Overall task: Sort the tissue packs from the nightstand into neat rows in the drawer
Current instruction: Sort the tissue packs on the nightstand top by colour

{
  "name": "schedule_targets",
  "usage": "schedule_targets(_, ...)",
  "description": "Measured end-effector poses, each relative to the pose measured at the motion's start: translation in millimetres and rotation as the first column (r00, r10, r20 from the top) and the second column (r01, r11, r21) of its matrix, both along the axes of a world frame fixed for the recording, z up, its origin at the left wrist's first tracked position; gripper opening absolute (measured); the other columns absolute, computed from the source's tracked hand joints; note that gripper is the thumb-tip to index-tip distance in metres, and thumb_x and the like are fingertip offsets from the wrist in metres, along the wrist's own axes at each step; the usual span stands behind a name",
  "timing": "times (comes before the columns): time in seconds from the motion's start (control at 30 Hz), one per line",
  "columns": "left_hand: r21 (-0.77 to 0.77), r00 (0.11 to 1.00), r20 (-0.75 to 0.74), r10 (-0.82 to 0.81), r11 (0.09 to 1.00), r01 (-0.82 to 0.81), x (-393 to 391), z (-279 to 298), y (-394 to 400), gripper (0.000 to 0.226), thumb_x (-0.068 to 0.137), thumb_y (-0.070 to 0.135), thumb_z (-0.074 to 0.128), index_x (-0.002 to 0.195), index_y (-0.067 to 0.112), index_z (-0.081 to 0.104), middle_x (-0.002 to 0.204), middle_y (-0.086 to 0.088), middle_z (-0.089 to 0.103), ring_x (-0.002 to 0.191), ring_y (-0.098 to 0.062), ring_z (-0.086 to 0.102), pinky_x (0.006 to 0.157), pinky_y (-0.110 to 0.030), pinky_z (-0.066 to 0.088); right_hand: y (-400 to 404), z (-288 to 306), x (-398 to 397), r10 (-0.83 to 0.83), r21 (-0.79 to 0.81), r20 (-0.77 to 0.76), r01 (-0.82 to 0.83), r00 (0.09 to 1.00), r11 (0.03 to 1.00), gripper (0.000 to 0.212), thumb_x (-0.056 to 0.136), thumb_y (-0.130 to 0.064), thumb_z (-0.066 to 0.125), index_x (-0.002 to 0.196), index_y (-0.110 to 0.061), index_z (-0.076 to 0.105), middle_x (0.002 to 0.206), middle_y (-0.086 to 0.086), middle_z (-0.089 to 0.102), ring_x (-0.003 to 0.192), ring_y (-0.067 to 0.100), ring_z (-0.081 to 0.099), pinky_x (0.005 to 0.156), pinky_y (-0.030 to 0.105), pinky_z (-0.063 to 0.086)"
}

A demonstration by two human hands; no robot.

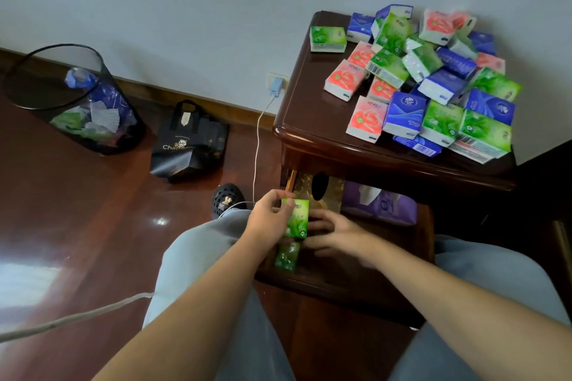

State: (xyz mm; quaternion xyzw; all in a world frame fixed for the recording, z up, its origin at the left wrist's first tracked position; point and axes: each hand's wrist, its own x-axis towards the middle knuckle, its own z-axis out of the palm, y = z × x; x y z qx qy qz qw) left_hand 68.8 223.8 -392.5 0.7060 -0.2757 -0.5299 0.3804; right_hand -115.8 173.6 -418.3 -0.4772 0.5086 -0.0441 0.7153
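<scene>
I take the nightstand (309, 120) as my landmark: a dark, glossy wooden piece standing against the pale wall; on its top lies a loose heap of tissue packs (433, 80), green ones printed with leaves, pink ones with a rose, and blue-violet ones with white ends, tumbled over each other at all angles; one green pack (328, 38) lies apart from the heap at the back left corner of the top; below the nightstand's top the drawer (424, 241) stands pulled out, dark inside, and at its back I see a gold patterned tissue box (332, 192) with an oval hole and a purple tissue bag (383, 204) with a white sheet poking up; at the drawer's front left my left hand (267, 219) grasps a green tissue pack (297, 219) upright, thumb and fingers curled round its left edge, its bright green face showing a leaf print and a small round mark; just beneath it a second green pack (288, 257) lies in the drawer in shadow; my right hand (335, 233) reaches into the drawer beside the held pack, fingers spread and fairly straight, gripping nothing that I can make out; left of the nightstand, on the floor, stand a black bag (188, 145) and a mesh bin (77, 102)
</scene>
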Motion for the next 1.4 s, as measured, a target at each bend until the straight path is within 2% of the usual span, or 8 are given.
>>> schedule_targets(0.17, -0.009, 0.992, -0.070, -0.108, 0.994, 0.107, -12.6, 4.3, 3.2, 0.014, 0.105, 0.024, 0.060, 0.112, 0.034, 0.067, 0.100, -0.015, 0.075, 0.086, -0.032, 0.075, 0.074, -0.058, 0.064, -2.1, 22.7, -4.3, -0.100, -0.051, 0.137, 0.108, 0.986, 0.993, 0.065, 0.083, -0.012, 0.088, 0.137, -0.033, 0.060, 0.131, 0.001, 0.070, 0.115, 0.022, 0.073, 0.085, 0.045, 0.064)
schedule_targets(0.33, 0.110, 0.990, 0.100, -0.102, 0.990, 0.091, -14.4, 0.6, 2.6, 0.030, 0.106, 0.031, 0.053, 0.134, 0.021, 0.053, 0.114, -0.006, 0.070, 0.102, -0.028, 0.071, 0.090, -0.050, 0.060, -1.8, 13.6, -11.4, -0.120, -0.179, -0.008, 0.117, 0.993, 0.977, 0.041, 0.090, -0.010, 0.080, 0.122, -0.030, 0.064, 0.123, 0.007, 0.069, 0.102, 0.025, 0.075, 0.066, 0.037, 0.065)
schedule_targets(0.5, 0.356, 0.953, 0.198, -0.229, 0.923, 0.147, 3.2, -15.0, 3.2, 0.047, 0.098, 0.017, 0.053, 0.144, 0.010, 0.049, 0.135, -0.015, 0.059, 0.121, -0.036, 0.060, 0.104, -0.049, 0.052, 10.5, -27.9, -24.2, -0.044, -0.193, -0.347, -0.026, 0.937, 0.981, 0.039, 0.096, -0.007, 0.073, 0.125, -0.030, 0.061, 0.125, 0.007, 0.062, 0.106, 0.027, 0.067, 0.055, 0.028, 0.058)
schedule_targets(0.7, 0.389, 0.940, 0.123, -0.318, 0.887, 0.249, 0.9, -26.3, -0.2, 0.057, 0.094, 0.011, 0.052, 0.150, 0.015, 0.043, 0.132, -0.014, 0.063, 0.118, -0.033, 0.062, 0.104, -0.049, 0.052, 24.5, -72.7, -15.3, 0.076, -0.248, -0.448, -0.206, 0.891, 0.946, 0.042, 0.093, 0.002, 0.068, 0.129, -0.018, 0.065, 0.131, 0.006, 0.066, 0.120, 0.021, 0.062, 0.098, 0.030, 0.052)
schedule_targets(0.87, 0.388, 0.936, 0.114, -0.333, 0.882, 0.267, 0.9, -32.8, -3.8, 0.065, 0.092, 0.010, 0.054, 0.154, 0.020, 0.037, 0.134, -0.012, 0.060, 0.118, -0.030, 0.061, 0.105, -0.047, 0.052, 23.7, -87.8, -4.9, 0.134, -0.309, -0.572, -0.364, 0.809, 0.879, 0.046, 0.090, -0.006, 0.071, 0.134, -0.018, 0.068, 0.133, 0.008, 0.067, 0.126, 0.024, 0.060, 0.099, 0.022, 0.042)
schedule_targets(1.03, 0.392, 0.936, 0.102, -0.338, 0.878, 0.275, 3.5, -35.2, -4.2, 0.066, 0.091, 0.010, 0.055, 0.153, 0.021, 0.036, 0.135, -0.014, 0.058, 0.120, -0.032, 0.060, 0.106, -0.048, 0.051, 18.9, -86.5, 4.7, 0.232, -0.331, -0.649, -0.543, 0.725, 0.772, 0.051, 0.098, -0.020, 0.064, 0.148, -0.024, 0.056, 0.144, 0.009, 0.050, 0.138, 0.034, 0.040, 0.115, 0.034, 0.033)
schedule_targets(1.27, 0.372, 0.933, 0.080, -0.352, 0.879, 0.299, 5.5, -35.9, -0.9, 0.070, 0.091, 0.008, 0.054, 0.157, 0.021, 0.033, 0.133, -0.010, 0.060, 0.114, -0.027, 0.063, 0.101, -0.047, 0.055, 19.2, -74.2, 26.5, 0.422, -0.195, -0.616, -0.647, 0.666, 0.737, 0.066, 0.095, -0.008, 0.056, 0.158, -0.023, 0.043, 0.160, 0.011, 0.041, 0.151, 0.032, 0.030, 0.125, 0.040, 0.020)
schedule_targets(1.4, 0.271, 0.952, 0.118, -0.283, 0.931, 0.243, 4.1, -28.2, 0.7, 0.065, 0.090, 0.008, 0.057, 0.151, 0.020, 0.037, 0.132, -0.008, 0.058, 0.110, -0.024, 0.064, 0.093, -0.043, 0.059, 11.9, -57.2, 21.1, 0.426, -0.153, -0.520, -0.571, 0.740, 0.806, 0.059, 0.097, -0.002, 0.051, 0.153, -0.023, 0.051, 0.154, 0.008, 0.053, 0.142, 0.027, 0.048, 0.110, 0.030, 0.042)
